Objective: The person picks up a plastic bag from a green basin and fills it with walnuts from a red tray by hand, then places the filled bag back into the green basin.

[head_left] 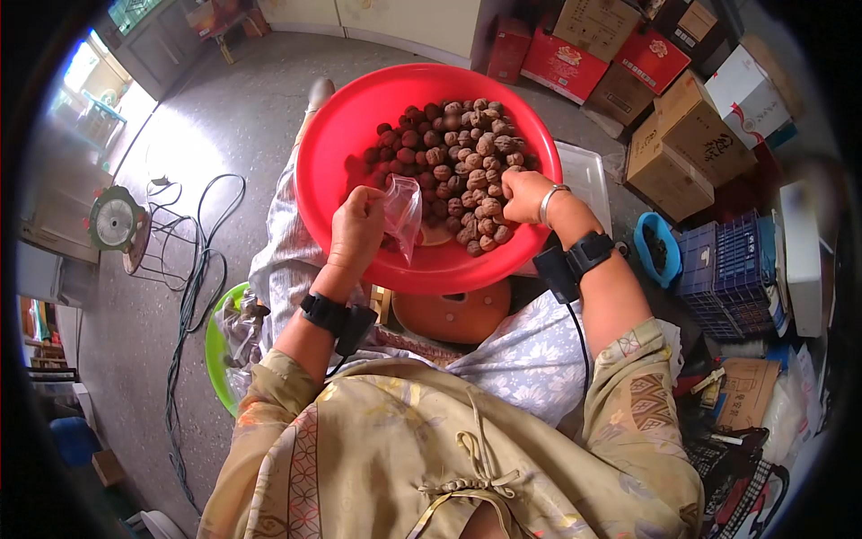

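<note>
A wide red basin (332, 117) in front of me holds many brown walnuts (476, 148), heaped toward its right side. My left hand (357, 220) is closed, pinching the edge of a clear plastic bag (404, 211) that hangs over the near left part of the basin. The bag looks limp, and I cannot make out any walnut in it. At the right of the heap, my right hand (528, 195) reaches in with curled fingers closed against the walnuts. Its fingertips are partly hidden, so how many walnuts it grips does not show.
A green basin (215, 355) with plastic bags stands at lower left. Beneath the red basin is an orange-brown stool-like surface (453, 312). Cables (193, 296) lie on the left floor. Cardboard boxes (682, 135), a blue container (642, 235) and blue crates (718, 260) stand at right.
</note>
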`<state>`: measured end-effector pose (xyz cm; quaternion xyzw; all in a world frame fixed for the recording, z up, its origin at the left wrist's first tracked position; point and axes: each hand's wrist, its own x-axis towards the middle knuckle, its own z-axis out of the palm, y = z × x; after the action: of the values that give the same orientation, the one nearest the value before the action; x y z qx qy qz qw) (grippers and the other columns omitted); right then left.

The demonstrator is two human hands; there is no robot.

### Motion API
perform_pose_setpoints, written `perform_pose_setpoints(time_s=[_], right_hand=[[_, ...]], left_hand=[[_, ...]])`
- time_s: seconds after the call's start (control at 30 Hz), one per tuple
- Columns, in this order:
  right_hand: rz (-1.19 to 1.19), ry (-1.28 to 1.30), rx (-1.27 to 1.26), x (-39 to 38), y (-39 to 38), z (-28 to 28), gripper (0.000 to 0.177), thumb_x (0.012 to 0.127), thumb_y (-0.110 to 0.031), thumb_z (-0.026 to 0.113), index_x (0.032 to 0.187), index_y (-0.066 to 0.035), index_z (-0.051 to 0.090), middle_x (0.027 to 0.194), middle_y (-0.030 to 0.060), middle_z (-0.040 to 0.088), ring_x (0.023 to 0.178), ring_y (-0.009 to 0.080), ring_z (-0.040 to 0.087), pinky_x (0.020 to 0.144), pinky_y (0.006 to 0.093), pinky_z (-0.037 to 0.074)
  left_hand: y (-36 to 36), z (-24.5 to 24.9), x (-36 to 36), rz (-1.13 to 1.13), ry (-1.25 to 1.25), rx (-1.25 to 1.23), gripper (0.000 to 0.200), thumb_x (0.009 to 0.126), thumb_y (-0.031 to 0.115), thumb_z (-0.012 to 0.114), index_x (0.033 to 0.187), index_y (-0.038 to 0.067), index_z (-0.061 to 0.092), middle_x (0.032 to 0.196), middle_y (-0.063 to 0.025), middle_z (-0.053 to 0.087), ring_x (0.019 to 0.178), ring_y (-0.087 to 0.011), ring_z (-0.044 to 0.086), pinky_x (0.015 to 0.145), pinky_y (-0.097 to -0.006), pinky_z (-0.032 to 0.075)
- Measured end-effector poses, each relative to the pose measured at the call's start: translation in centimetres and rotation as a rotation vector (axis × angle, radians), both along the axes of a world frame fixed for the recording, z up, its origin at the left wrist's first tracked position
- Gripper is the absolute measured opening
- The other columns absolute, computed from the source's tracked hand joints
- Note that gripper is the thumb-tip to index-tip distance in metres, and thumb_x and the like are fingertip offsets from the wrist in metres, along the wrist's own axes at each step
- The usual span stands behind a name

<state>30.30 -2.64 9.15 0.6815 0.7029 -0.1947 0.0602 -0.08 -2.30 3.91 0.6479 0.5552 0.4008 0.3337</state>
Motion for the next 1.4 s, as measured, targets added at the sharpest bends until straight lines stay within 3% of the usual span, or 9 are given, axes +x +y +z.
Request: perform_pose_setpoints(time_s=[0.17, 0.27, 0.47, 0.6, 0.93, 1.03, 1.1, 1.3, 1.4], right_hand=[[0.076, 0.156, 0.136, 0.0, 0.4, -1.3, 0.019, 0.074, -0.015, 0.067, 0.09, -0.004, 0.065, 0.088, 0.0207, 0.068, 0.086, 0.0341, 0.067, 0.078, 0.0383, 0.053], [-0.023, 0.253, 0.137, -1.9, 0.1, -0.3, 0.022, 0.072, -0.017, 0.07, 0.091, -0.006, 0.066, 0.085, 0.019, 0.069, 0.088, 0.0321, 0.068, 0.081, 0.0386, 0.054], [-0.088, 0.951, 0.083, -5.0, 0.7, 0.9, 0.024, 0.087, -0.012, 0.072, 0.106, -0.003, 0.061, 0.094, 0.0013, 0.063, 0.087, 0.0095, 0.061, 0.074, 0.0244, 0.052], [-0.074, 1.122, 0.102, -7.7, 0.4, 2.7, 0.027, 0.086, -0.012, 0.073, 0.109, -0.002, 0.062, 0.096, 0.0018, 0.064, 0.092, 0.0101, 0.061, 0.083, 0.026, 0.052], [0.063, 0.96, 0.111, -11.1, 1.4, 2.3, 0.023, 0.085, -0.006, 0.07, 0.107, -0.003, 0.066, 0.097, 0.0059, 0.066, 0.092, 0.0132, 0.063, 0.084, 0.0268, 0.053], [0.042, 0.99, 0.188, -9.4, 2.4, 1.1, 0.022, 0.085, -0.005, 0.07, 0.106, -0.002, 0.065, 0.095, 0.0053, 0.066, 0.088, 0.0124, 0.064, 0.079, 0.0262, 0.053], [0.031, 0.956, 0.279, -7.7, 2.8, 0.4, 0.018, 0.079, -0.012, 0.072, 0.093, -0.002, 0.068, 0.087, 0.0091, 0.07, 0.084, 0.0178, 0.067, 0.078, 0.0315, 0.054], [0.055, 0.498, 0.27, -3.4, 2.5, -0.4, 0.013, 0.077, -0.009, 0.07, 0.09, -0.005, 0.068, 0.088, 0.015, 0.07, 0.083, 0.0272, 0.068, 0.078, 0.0367, 0.054], [0.149, 0.173, 0.179, -2.7, 2.1, -2.0, 0.017, 0.08, -0.004, 0.063, 0.096, -0.006, 0.068, 0.097, 0.0189, 0.069, 0.097, 0.0353, 0.067, 0.084, 0.0419, 0.053]], left_hand=[[-0.1, 0.1, 0.1, -0.012, -0.002, -0.031, 0.013, 0.092, 0.011, 0.059, 0.101, 0.004, 0.066, 0.074, -0.0067, 0.065, 0.068, -0.0108, 0.06, 0.062, -0.0276, 0.049], [0.3, -0.5, -0.4, -0.009, 0.001, 0.029, 0.016, 0.091, 0.012, 0.056, 0.1, 0.003, 0.065, 0.071, -0.0119, 0.065, 0.064, -0.0184, 0.064, 0.059, -0.0324, 0.051], [0.5, -0.9, -0.3, 0.002, -0.079, -0.01, 0.016, 0.091, 0.012, 0.056, 0.101, 0.004, 0.065, 0.072, -0.0128, 0.066, 0.065, -0.0189, 0.065, 0.06, -0.0325, 0.052], [0.1, -0.1, 0.2, -0.016, -0.121, -0.042, 0.014, 0.093, 0.011, 0.057, 0.102, 0.003, 0.065, 0.076, -0.0087, 0.066, 0.067, -0.0136, 0.063, 0.06, -0.0284, 0.051], [0.4, -0.5, -0.3, -0.038, -0.169, -0.011, 0.009, 0.096, 0.01, 0.059, 0.101, 0.004, 0.064, 0.079, 0.0003, 0.063, 0.068, -0.0055, 0.055, 0.058, -0.0226, 0.047], [0.9, -1.4, -0.4, -0.008, -0.196, 0.066, 0.009, 0.092, 0.011, 0.061, 0.097, 0.004, 0.064, 0.069, -0.0045, 0.062, 0.062, -0.0087, 0.057, 0.056, -0.0264, 0.048], [1.0, -1.7, -0.6, -0.025, -0.261, 0.01, 0.008, 0.092, 0.01, 0.061, 0.096, 0.004, 0.064, 0.07, -0.0033, 0.062, 0.063, -0.0076, 0.057, 0.056, -0.0255, 0.048], [1.0, -1.7, -1.0, -0.041, -0.313, -0.004, 0.006, 0.093, 0.008, 0.06, 0.097, 0.005, 0.064, 0.071, -0.0005, 0.062, 0.063, -0.0052, 0.056, 0.055, -0.0235, 0.046], [1.1, -1.9, -1.0, -0.052, -0.323, -0.021, 0.006, 0.093, 0.008, 0.06, 0.097, 0.005, 0.064, 0.071, -0.0001, 0.062, 0.064, -0.0051, 0.055, 0.055, -0.0231, 0.046]])
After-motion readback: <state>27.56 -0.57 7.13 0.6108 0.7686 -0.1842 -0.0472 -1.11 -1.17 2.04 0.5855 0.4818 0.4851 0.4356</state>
